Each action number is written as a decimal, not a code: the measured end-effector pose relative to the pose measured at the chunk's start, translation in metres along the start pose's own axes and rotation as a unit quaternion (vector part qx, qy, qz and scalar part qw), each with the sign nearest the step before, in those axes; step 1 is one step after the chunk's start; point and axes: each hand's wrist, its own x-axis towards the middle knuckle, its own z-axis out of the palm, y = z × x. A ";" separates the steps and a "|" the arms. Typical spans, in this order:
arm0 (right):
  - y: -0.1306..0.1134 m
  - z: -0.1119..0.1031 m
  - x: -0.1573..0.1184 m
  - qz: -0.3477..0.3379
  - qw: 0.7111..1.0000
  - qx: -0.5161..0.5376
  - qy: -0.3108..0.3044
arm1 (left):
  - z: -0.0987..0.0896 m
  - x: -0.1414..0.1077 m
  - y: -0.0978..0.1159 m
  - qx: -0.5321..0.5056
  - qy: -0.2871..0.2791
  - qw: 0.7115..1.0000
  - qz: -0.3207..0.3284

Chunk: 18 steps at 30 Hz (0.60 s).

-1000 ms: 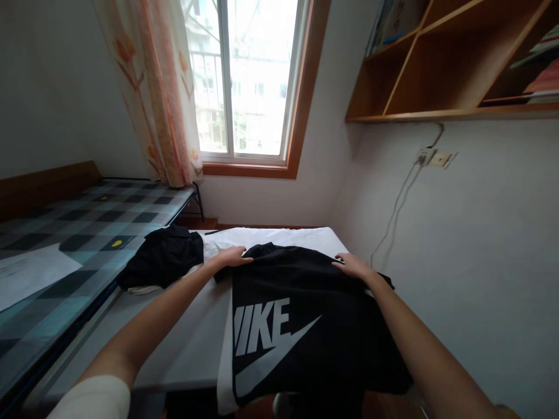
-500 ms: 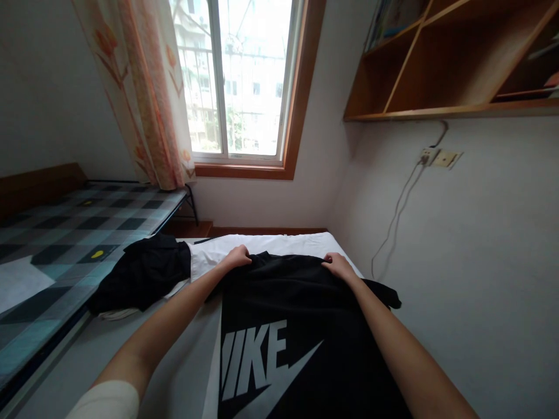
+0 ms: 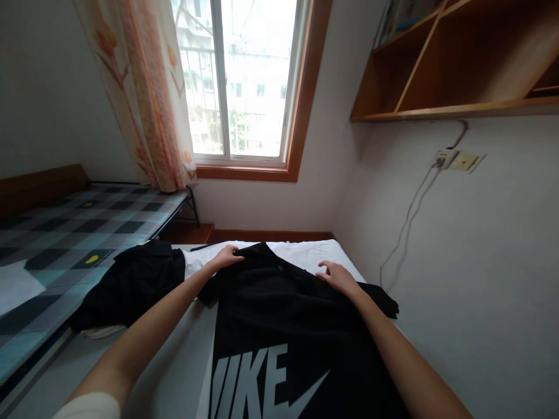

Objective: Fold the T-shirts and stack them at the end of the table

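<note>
A black T-shirt (image 3: 301,314) with large grey-white lettering and a swoosh lies spread on the white-covered bed, its collar end away from me. My left hand (image 3: 227,256) is closed on the shirt's far left edge near the shoulder, pulling the cloth up into a peak beside it. Over the far right edge, my right hand (image 3: 336,275) has its thumb and forefinger apart, with no cloth visible between them. One black sleeve (image 3: 381,298) sticks out to the right beyond my right forearm.
Dark clothing (image 3: 140,279) is heaped left of the shirt. A checked bed (image 3: 117,218) with a white sheet of paper (image 3: 20,286) stands further left. Wooden shelves (image 3: 441,81) overhang the right wall, above a socket (image 3: 445,158) with a hanging cord. A curtained window (image 3: 257,81) is ahead.
My right hand has let go of the shirt's far edge and its fingers have parted. My left hand keeps hold and has moved slightly left, and the collar edge now slopes down to the right.
</note>
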 end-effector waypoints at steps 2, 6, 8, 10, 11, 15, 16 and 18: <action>-0.002 -0.001 0.005 -0.003 0.999 0.015 -0.037 | 0.000 -0.001 -0.002 -0.035 -0.014 0.999 0.006; -0.012 0.000 0.008 -0.048 0.988 0.089 -0.116 | -0.002 0.001 -0.003 -0.100 -0.021 0.995 0.005; -0.016 0.001 0.006 -0.062 0.981 0.122 -0.134 | -0.004 0.001 -0.003 -0.120 -0.021 0.992 0.002; -0.016 0.001 0.003 -0.066 0.977 0.148 -0.139 | -0.006 0.001 -0.003 -0.131 -0.020 0.991 0.001; -0.015 0.001 0.001 -0.066 0.976 0.151 -0.141 | -0.008 0.001 -0.002 -0.131 -0.018 0.991 0.003; -0.010 0.000 -0.009 -0.049 0.978 0.124 -0.161 | -0.015 0.000 -0.002 -0.079 0.002 0.997 0.016; -0.009 0.001 -0.012 -0.027 0.977 0.127 -0.169 | -0.018 0.000 -0.001 -0.054 0.004 0.998 0.011; -0.008 0.003 -0.015 0.024 0.971 0.159 -0.177 | -0.023 0.000 0.002 -0.007 -0.002 1.000 -0.011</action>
